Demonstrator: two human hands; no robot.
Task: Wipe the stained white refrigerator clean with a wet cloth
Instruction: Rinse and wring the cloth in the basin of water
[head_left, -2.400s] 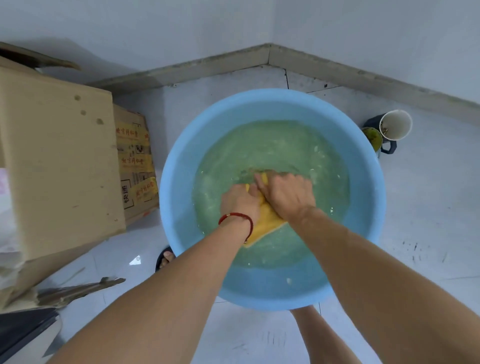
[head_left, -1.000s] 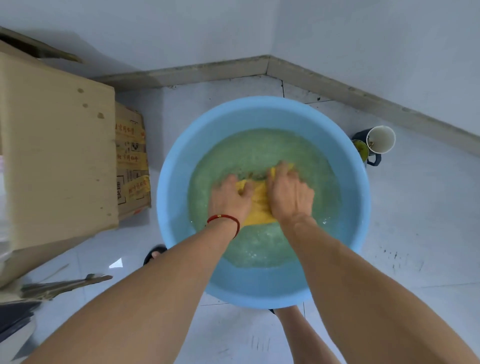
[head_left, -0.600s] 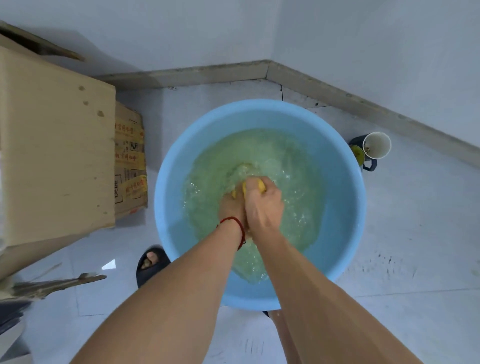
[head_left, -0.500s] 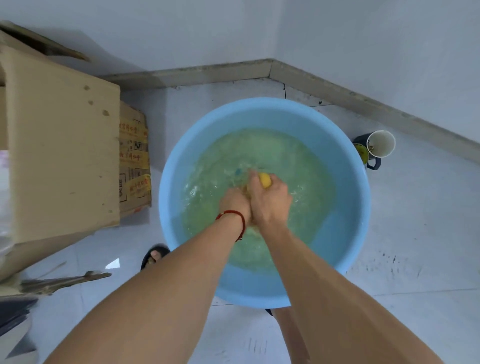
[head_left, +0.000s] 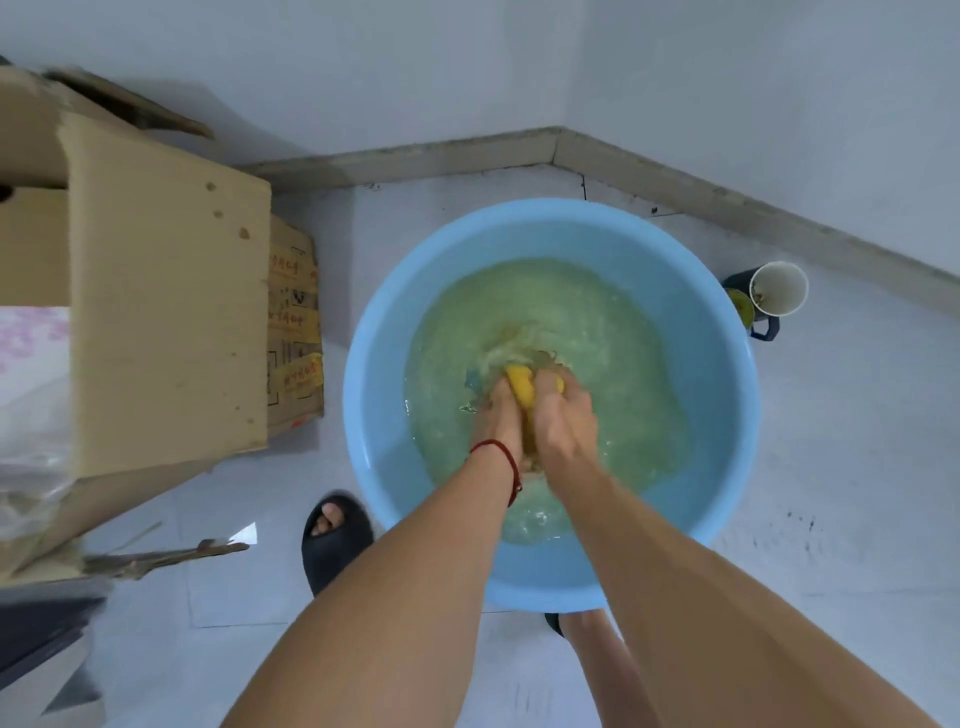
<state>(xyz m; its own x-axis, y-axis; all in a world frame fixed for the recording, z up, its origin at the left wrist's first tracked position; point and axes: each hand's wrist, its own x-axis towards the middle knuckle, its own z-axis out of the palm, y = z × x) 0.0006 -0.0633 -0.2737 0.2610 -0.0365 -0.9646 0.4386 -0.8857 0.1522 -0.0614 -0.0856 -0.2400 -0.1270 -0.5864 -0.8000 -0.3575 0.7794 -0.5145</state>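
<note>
Two hands work together over the basin (head_left: 384, 467) on the floor: the left hand (head_left: 500, 415), a red string (head_left: 506, 457) at its wrist, and the right hand (head_left: 563, 415) both have fingers clamped tight on the yellow cloth (head_left: 521, 389), bunched between them above the greenish water (head_left: 623, 374). Beyond, cups (head_left: 776, 291) stand near the wall.

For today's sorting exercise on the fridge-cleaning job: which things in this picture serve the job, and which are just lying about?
Part of the job:
- yellow cloth, squeezed between the left hand and right hand
- blue basin of greenish water

Just lying about:
- cardboard boxes
- white cup beside a dark mug
- stick on the floor
</note>
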